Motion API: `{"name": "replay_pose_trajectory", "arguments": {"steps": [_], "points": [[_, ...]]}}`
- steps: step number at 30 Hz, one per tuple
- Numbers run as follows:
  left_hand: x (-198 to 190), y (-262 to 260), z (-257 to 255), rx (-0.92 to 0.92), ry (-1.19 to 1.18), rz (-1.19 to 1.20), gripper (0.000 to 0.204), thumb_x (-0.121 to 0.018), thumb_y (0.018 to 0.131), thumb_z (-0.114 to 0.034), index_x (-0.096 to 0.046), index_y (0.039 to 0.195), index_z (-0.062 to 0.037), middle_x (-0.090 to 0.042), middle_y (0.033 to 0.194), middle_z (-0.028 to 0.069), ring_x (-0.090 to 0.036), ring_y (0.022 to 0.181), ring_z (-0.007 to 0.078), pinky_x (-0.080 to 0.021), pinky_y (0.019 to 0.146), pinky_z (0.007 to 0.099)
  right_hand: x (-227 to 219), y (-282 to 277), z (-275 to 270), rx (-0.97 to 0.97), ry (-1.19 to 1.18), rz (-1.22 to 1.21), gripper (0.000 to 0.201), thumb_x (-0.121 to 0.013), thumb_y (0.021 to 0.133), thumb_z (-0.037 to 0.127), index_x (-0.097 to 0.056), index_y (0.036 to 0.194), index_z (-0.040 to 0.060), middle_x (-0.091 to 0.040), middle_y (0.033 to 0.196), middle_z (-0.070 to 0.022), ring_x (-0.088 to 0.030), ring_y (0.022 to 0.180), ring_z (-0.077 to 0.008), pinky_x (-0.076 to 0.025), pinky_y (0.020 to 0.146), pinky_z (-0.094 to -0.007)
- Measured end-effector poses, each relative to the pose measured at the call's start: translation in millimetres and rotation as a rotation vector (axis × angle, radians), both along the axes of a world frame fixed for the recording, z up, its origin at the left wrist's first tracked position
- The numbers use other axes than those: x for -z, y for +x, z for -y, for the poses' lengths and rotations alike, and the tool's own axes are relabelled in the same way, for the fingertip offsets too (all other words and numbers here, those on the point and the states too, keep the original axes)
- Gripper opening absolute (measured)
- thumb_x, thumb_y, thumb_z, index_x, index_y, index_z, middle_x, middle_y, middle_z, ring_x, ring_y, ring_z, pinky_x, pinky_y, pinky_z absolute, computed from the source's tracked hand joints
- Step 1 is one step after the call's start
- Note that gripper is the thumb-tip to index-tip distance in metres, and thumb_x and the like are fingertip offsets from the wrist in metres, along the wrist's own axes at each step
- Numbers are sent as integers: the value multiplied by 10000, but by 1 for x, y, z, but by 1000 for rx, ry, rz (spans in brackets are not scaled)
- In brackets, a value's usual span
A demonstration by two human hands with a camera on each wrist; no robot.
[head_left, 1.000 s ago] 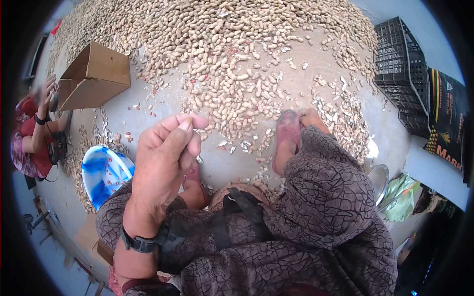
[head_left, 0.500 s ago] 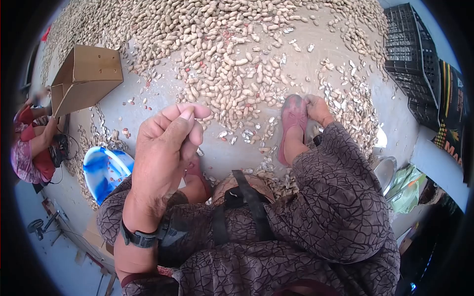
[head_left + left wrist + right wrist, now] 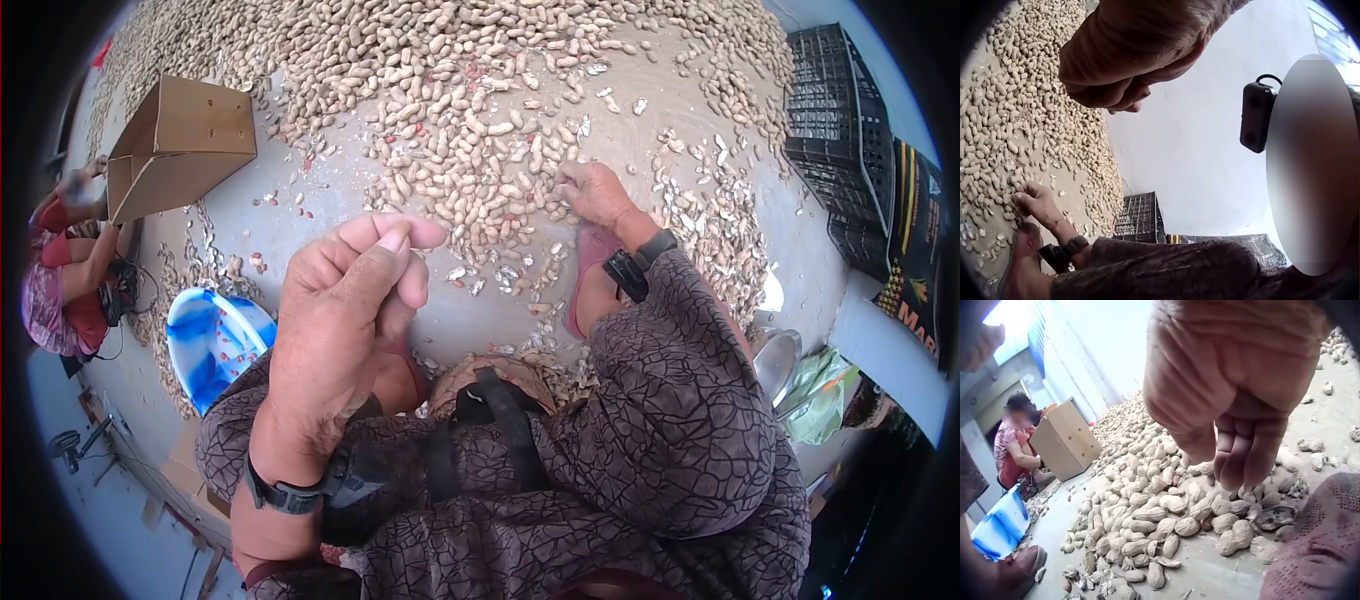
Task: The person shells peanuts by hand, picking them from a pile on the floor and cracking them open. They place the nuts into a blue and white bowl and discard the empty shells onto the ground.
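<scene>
In the head view my left hand [image 3: 345,300] is held up over my lap, fingers curled and thumb pressed against the index finger. Nothing shows between them, and the palm is hidden. My right hand [image 3: 600,195] is low at the near edge of the unshelled peanuts [image 3: 455,140], just beyond my right shoe [image 3: 595,250]. Its fingers point down, loosely bent, with fingertips right at the peanuts [image 3: 1172,503] in the right wrist view. A gap shows there between the thumb and the other fingers.
A cardboard box [image 3: 205,118] stands at the left, near another seated person [image 3: 65,275]. A blue and white basin [image 3: 190,335] with red kernels is by my left knee. Broken shells [image 3: 715,205] lie right of my shoe. Black crates [image 3: 830,110] stand at the far right.
My right hand has moved from beside the right shoe forward and left to the peanuts. My left hand keeps its curled pose, shifted slightly right.
</scene>
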State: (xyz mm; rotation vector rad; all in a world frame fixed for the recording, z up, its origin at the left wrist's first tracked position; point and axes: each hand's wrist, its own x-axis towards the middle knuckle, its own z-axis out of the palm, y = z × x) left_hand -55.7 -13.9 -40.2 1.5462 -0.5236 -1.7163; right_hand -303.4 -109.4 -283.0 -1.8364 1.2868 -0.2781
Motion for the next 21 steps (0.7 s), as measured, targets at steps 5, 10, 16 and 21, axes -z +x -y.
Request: {"name": "replay_pose_trajectory", "arguments": {"steps": [5, 10, 16, 21], "points": [[0, 1, 5, -53, 36, 24, 233, -430, 897, -138, -532, 974, 57, -481, 599, -14, -284, 425, 18, -219, 392, 156, 20, 47, -11, -379, -88, -181, 179, -613, 719, 227, -562, 745, 57, -572, 693, -160, -570, 728, -330, -440, 657, -416], [2, 2, 5, -85, 54, 12, 234, -430, 896, -135, -530, 980, 59, -484, 600, -12, -282, 426, 18, -214, 391, 158, 17, 63, -18, -597, -172, -352, 114, -585, 651, 98, -575, 746, 35, -598, 734, -169, -596, 762, -303, -452, 671, -402], [-3, 7, -5, -78, 26, 18, 236, -433, 893, -137, -536, 981, 56, -486, 609, -13, -286, 432, 18, -219, 393, 163, 20, 54, -20, -734, -235, -358, 92, -525, 645, 49, -578, 717, 26, -603, 725, -170, -607, 751, -290, -459, 676, -373], [-4, 9, -17, -100, -20, -35, 231, -435, 890, -137, -545, 978, 46, -496, 623, -14, -316, 448, 21, -233, 398, 158, 24, 34, 8, -235, 131, -122, 100, -474, 756, 87, -525, 727, 7, -564, 581, -67, -557, 481, -151, -449, 456, -271]]}}
